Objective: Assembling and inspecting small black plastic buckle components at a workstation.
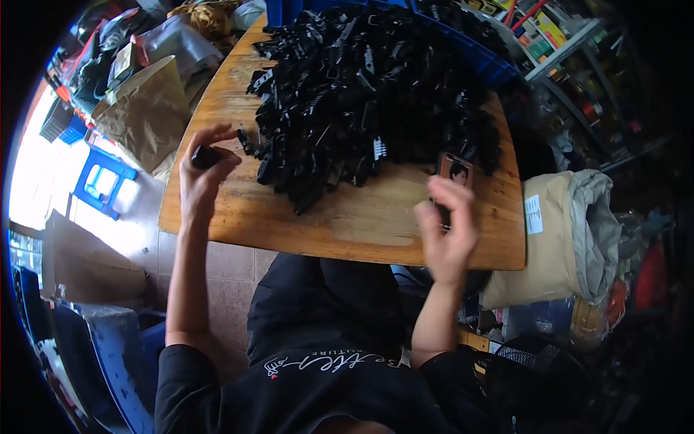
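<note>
Over the near half of the worn wooden tabletop [340, 217], both hands are raised just above the surface. At about nine o'clock from the table's middle, the left hand [204, 173] curls its fingers around a small, dark, rounded plastic piece [204, 156], pinched between thumb and fingertips close to the left edge. At about four o'clock, the right hand [447, 230] is seen from the back, fingers bent, gripping a small flat dark rectangular object [455, 171] with a reddish rim that sticks up above the fingertips; what it is made of cannot be told.

Between the hands and on toward twelve o'clock lies a large heap of black plastic moulded parts [361, 94], spreading across most of the far half of the table and almost touching the left hand's fingertips. Beyond it, at twelve to one o'clock, a blue plastic crate [484, 61] holds more such parts. A brown paper sack [148, 112] stands at ten o'clock off the table, and a tan sack with grey lining [571, 231] sits at three o'clock.
</note>
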The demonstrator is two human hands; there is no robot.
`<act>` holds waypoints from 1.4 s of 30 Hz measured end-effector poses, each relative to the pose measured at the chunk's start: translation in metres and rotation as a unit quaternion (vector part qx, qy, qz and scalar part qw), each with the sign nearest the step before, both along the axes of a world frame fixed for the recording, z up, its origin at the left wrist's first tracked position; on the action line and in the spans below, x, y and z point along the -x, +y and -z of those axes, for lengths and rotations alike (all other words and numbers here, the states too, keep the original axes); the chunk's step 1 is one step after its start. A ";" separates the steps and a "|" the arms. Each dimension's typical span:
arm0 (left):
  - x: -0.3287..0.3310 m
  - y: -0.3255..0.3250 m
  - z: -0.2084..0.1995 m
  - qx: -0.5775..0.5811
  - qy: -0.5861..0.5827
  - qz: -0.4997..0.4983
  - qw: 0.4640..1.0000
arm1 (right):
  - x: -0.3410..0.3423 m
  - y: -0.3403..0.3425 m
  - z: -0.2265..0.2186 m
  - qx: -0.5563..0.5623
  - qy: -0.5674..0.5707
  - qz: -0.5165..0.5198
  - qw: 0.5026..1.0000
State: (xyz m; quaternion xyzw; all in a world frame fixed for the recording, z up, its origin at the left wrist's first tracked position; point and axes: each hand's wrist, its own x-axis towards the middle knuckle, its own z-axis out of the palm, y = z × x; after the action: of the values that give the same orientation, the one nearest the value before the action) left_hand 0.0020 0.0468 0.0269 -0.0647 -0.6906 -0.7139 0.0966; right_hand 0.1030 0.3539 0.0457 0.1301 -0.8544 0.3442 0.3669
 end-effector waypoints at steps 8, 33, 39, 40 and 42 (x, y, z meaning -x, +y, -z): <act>0.049 -0.014 0.018 0.485 0.174 0.075 0.854 | 0.050 0.187 0.023 -0.014 -0.179 0.252 0.951; -0.060 0.025 0.019 -0.319 -0.183 0.213 0.905 | 0.042 0.188 0.044 -0.156 -0.141 0.266 0.941; -0.075 0.063 0.019 -0.267 -0.265 0.234 0.897 | 0.029 0.164 0.027 -0.121 -0.072 0.297 0.944; -0.076 0.068 0.018 -0.265 -0.251 0.241 0.899 | 0.021 0.156 0.022 -0.002 -0.123 0.305 0.944; -0.077 0.072 0.019 -0.261 -0.242 0.248 0.901 | 0.004 0.112 0.005 0.127 -0.143 0.275 0.942</act>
State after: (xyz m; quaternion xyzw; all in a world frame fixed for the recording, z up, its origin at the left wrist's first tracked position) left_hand 0.0790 0.1192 0.0074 -0.0317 -0.4429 -0.8631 -0.2407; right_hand 0.0989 0.4660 0.0411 -0.2080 -0.8499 0.3504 0.3342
